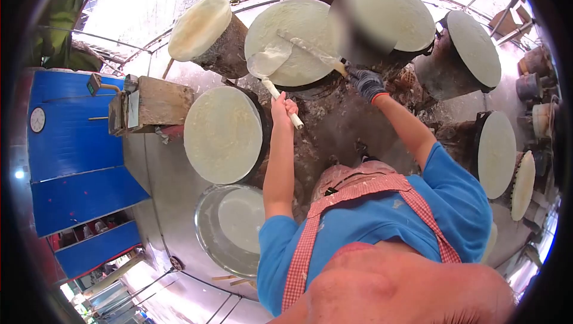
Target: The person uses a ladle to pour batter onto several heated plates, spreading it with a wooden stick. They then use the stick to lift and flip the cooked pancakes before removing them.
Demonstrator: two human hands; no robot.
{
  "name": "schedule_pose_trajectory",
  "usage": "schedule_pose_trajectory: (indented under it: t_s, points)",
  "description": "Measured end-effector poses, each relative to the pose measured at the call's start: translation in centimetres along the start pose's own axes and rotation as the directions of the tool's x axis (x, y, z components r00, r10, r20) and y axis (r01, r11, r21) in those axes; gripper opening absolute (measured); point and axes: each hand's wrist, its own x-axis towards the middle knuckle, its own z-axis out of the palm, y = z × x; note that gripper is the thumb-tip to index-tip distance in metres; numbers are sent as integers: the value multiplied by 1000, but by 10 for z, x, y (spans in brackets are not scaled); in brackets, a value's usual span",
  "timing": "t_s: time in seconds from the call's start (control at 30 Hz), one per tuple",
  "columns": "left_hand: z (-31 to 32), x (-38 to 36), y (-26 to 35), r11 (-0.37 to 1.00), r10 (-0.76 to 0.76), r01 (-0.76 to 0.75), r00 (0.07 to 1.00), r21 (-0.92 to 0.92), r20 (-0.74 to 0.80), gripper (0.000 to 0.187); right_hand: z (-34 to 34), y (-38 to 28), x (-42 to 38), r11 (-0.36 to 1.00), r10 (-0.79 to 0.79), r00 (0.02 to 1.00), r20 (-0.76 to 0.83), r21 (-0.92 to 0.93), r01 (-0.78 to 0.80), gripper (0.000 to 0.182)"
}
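My bare left hand [285, 109] is closed round the pale handle of a ladle [273, 88]. The batter-coated head of the ladle lies over the near left part of a round griddle [310, 15] spread with pale batter. In a dark glove, my right hand [365, 83] grips the wooden handle of a long flat spatula [313, 51]. Its blade reaches left across the same griddle, its tip close to the ladle's head. Below my left forearm stands a wide metal basin [206, 228] with pale liquid in it.
Other batter-covered round griddles ring me: one at near left [224, 136], one at upper right [397, 17], one farther right [474, 49] and one at low right [496, 154]. At upper left a pale round sheet [200, 27] tops a drum. A wooden box [164, 104] stands at left.
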Motion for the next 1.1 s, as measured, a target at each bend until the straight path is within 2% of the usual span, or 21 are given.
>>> schedule_pose_trajectory:
  t_s: [0.13, 0.17, 0.2, 0.27, 0.3, 0.37, 0.4, 0.47, 0.57, 0.63, 0.67, 0.7, 0.73, 0.8, 0.9, 0.93, 0.97, 1.0, 1.03, 1.07, 1.1]
  points:
    - [9, -5, -1, 1000, -14, 14, 999, 10, -35, 20, 96, 26, 0, 821, -71, 997, -9, 567, 64, 28]
    - [10, -7, 2, 999, -29, 30, 998, 22, -60, 20, 76, -3, -13, 766, 113, 962, 250, 594, -245, 26]
    - [-5, 4, 11, 990, -118, 119, 993, -75, 21, 17, 50, -30, -27, 651, 266, 825, 499, 538, -535, 25]
    - [-15, -40, 39, 722, -366, 568, 798, -395, 479, 22, 48, -19, -37, 583, 181, 819, 545, 611, -536, 24]
    - [-18, -74, 37, 993, -115, 115, 935, 19, 336, 29, 46, -14, -39, 501, 83, 813, 577, 681, -534, 23]
    - [-55, -103, 20, 992, -50, 23, 974, 122, 223, 33, 34, -14, -51, 485, -15, 840, 542, 739, -468, 23]
    - [-74, -104, 19, 940, -270, 315, 923, -132, 275, 33, 27, -17, -59, 444, -94, 854, 511, 790, -424, 24]
    - [-69, -132, 25, 809, -379, 470, 876, -353, 299, 36, 21, -33, -60, 458, -146, 904, 403, 837, -299, 25]
    - [-45, -171, 32, 724, -399, 538, 837, -432, 373, 39, 63, -8, -20, 137, -32, 996, 81, 988, -76, 29]
    - [-73, -185, 22, 790, -294, 510, 802, -340, 519, 35, 92, 40, 4, 725, -33, 992, 122, 686, -60, 29]
    - [-82, -191, 19, 848, -199, 464, 728, -257, 657, 36, 71, 19, 3, 720, -26, 994, 107, 692, -56, 29]
    - [-86, -189, 15, 847, -209, 471, 720, -245, 662, 36, 42, 2, 2, 964, -69, 995, 71, 263, 48, 26]
    - [-86, -190, 8, 906, -124, 385, 639, -175, 759, 30, 10, -17, -6, 964, -105, 992, 65, -238, 117, 25]
    - [-91, -205, -3, 943, -112, 324, 525, -76, 844, 34, 12, -21, -14, 989, -116, 992, 55, -83, 120, 26]
    - [-84, -207, 0, 779, -213, 534, 719, -330, 661, 37, 62, 0, -29, 954, -296, 952, -78, 32, 299, 27]
    - [-85, -205, 5, 711, -285, 595, 731, -375, 620, 37, 46, -9, -45, 972, -231, 965, -124, 16, 235, 27]
    - [-86, -201, 7, 708, -401, 594, 783, -382, 475, 29, 19, -27, -63, 949, 81, 982, 173, 288, -129, 25]
    - [-97, -198, 5, 780, -469, 576, 796, -243, 384, 24, 3, -32, -76, 742, 258, 825, 504, 444, -503, 22]
    - [-114, -190, 2, 830, -511, 552, 809, -78, 292, 28, 11, -6, -89, 709, 297, 832, 468, 475, -521, 22]
    - [-147, -164, 0, 742, -628, 656, 606, 140, 488, 40, 30, 29, -106, 700, 238, 868, 435, 543, -464, 26]
    - [-139, -179, -4, 839, -522, 504, 852, 204, 41, 17, 39, 52, -121, 683, 195, 905, 377, 610, -401, 30]
